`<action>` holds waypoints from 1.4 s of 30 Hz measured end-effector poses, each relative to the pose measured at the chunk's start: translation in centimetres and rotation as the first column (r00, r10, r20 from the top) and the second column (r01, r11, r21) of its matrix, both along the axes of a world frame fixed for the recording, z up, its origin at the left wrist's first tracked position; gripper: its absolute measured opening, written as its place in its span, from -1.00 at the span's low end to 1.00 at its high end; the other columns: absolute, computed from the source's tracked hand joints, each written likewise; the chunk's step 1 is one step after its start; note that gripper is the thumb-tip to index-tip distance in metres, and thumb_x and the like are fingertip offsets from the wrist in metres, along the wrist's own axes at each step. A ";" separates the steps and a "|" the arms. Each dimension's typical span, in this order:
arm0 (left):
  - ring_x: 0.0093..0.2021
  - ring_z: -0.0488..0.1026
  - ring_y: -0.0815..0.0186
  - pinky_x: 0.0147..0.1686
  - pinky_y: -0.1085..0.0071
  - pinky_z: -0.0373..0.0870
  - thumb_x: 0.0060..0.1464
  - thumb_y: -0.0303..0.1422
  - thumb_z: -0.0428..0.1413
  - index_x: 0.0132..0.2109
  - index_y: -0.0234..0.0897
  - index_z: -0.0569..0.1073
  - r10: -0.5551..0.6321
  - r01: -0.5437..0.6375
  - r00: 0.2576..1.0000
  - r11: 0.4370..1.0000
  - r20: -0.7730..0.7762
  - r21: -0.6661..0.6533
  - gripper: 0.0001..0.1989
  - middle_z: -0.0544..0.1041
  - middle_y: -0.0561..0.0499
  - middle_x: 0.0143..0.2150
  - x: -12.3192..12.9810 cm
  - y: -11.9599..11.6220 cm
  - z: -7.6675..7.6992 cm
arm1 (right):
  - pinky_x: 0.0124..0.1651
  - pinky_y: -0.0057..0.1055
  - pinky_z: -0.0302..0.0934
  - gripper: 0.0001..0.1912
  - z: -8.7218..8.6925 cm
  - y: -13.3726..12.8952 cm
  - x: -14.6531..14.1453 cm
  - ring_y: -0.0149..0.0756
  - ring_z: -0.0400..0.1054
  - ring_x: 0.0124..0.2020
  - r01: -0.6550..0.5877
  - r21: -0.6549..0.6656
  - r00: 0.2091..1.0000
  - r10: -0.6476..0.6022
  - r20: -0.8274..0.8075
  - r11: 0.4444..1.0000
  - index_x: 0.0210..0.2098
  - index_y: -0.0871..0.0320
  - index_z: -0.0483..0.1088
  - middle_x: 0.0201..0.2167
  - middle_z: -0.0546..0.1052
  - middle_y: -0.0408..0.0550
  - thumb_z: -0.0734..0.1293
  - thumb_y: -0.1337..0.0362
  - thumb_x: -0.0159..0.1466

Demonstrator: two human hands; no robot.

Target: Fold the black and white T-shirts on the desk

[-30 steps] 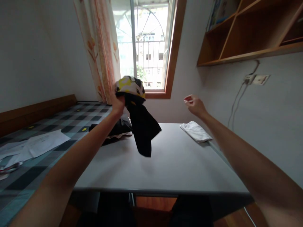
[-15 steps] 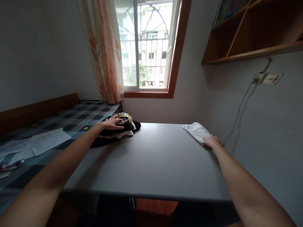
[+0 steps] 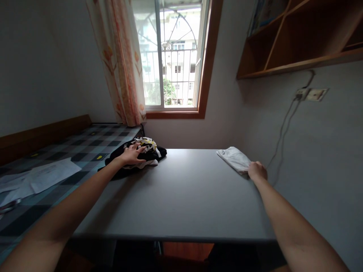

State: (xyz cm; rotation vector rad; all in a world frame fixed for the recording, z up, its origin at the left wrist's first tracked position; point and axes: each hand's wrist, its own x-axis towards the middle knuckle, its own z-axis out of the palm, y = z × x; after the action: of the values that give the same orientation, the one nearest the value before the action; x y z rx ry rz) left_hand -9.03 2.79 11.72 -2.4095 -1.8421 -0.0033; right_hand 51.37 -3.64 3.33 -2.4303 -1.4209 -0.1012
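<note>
At the far left of the table lies a pile of dark clothes (image 3: 153, 155), with black, white and yellow-patterned cloth in it. My left hand (image 3: 132, 154) rests on its near side, fingers spread over the fabric. On the far right of the table, a folded white garment (image 3: 234, 158) lies flat. My right hand (image 3: 257, 170) is closed at its right edge; the fingertips are hidden behind the hand.
The grey table (image 3: 181, 200) runs up to the wall below the window. A bed with a checked sheet (image 3: 53, 151) adjoins it on the left, with papers (image 3: 53, 174) on it. Wooden shelves (image 3: 297, 62) and a socket with cables (image 3: 300, 94) are on the right wall.
The view has shifted slightly to the right. My left hand stays on the clothes pile, its fingers slightly shifted. My right hand is still at the white garment's edge, more fist-like now.
</note>
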 end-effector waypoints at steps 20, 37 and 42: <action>0.38 -0.15 -0.21 0.25 -0.08 -0.10 0.05 -0.05 0.13 0.20 -0.23 0.39 -0.082 0.091 0.996 0.958 -0.045 0.274 -0.39 0.10 -0.25 0.36 2.5 -1.7 -0.2 | -0.18 -0.28 0.22 -0.75 13.0 0.0 -8.2 -0.11 0.41 -0.18 -0.324 0.062 0.800 0.238 0.550 0.944 -0.15 0.27 0.40 -0.14 0.46 0.22 0.12 0.42 0.30; 0.16 0.35 0.08 0.07 0.24 0.35 -0.07 -0.21 0.29 0.33 -0.26 0.15 -0.677 0.586 0.248 0.674 0.693 0.449 -0.14 0.35 -0.20 0.23 17.1 -6.9 5.5 | -0.49 -0.47 0.29 -0.65 21.8 -0.6 -22.4 -0.46 0.30 -0.49 -0.445 0.799 0.259 0.912 -0.317 0.405 -0.33 0.09 0.21 -0.41 0.40 -0.21 0.34 -0.03 0.19; -0.20 0.49 0.19 -0.14 0.28 0.43 0.01 -0.29 0.17 -0.16 -0.37 0.51 -0.412 0.550 0.188 0.796 0.892 0.251 -0.73 0.57 -0.04 -0.23 17.6 -7.6 6.8 | -0.59 -0.55 0.22 -0.65 22.0 -1.0 -22.9 -0.52 0.27 -0.60 -0.455 0.778 0.324 0.894 -0.309 0.434 -0.38 0.14 0.27 -0.50 0.42 -0.21 0.43 0.03 0.14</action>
State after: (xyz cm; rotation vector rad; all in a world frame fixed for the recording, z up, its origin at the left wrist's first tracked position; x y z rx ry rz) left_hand 8.52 -4.78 18.57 -3.2856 -1.0150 -1.7214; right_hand 28.47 -4.62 25.31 -0.9169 -1.6053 0.5113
